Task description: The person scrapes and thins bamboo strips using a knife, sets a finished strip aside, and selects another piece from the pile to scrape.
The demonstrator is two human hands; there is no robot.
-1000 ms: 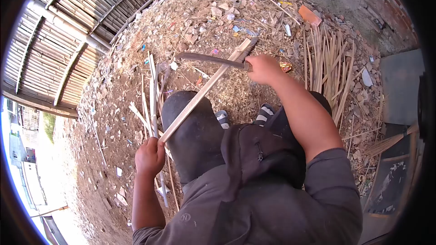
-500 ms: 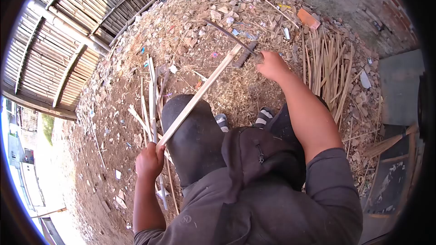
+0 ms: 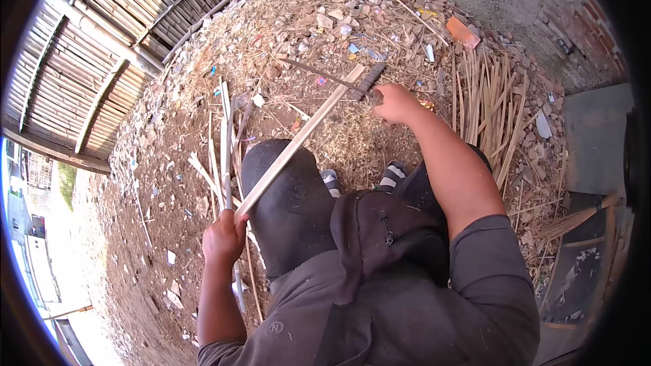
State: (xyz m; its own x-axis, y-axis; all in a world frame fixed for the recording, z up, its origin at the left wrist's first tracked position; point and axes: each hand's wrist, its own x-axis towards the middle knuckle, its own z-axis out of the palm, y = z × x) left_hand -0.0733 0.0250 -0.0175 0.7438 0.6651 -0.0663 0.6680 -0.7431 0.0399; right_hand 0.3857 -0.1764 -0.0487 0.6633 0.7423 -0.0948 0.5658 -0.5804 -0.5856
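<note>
Here's the bamboo strip [image 3: 298,141], running on a slant through the middle of the frame, from lower left to upper right. The left grip [image 3: 224,236], at centre left, is closed around its lower end, fingers wrapped snugly about the wood. The strip passes over the person's dark-clad knee [image 3: 278,166], and its far end lies by a dark block [image 3: 369,81] on the ground, above the centre of the frame.

Over to the right grip [image 3: 397,104], right of centre, and it's clenched on the handle of a long knife [image 3: 319,71]! The blade points to the upper left and crosses the strip near its far end; whether the edge is touching the wood, I cannot tell.

Down between the legs, sandals [image 3: 391,177] show at mid-frame, with pale shavings [image 3: 352,139] scattered in front of them. A few loose sticks [image 3: 226,137] lie on the ground just left of the knee, and a big bundle of strips [image 3: 491,95] spreads out at the upper right, with an orange brick piece [image 3: 462,32] just above. A bamboo fence [image 3: 102,88] fills the upper left, and a broom [image 3: 576,219] sits at the right edge.
</note>
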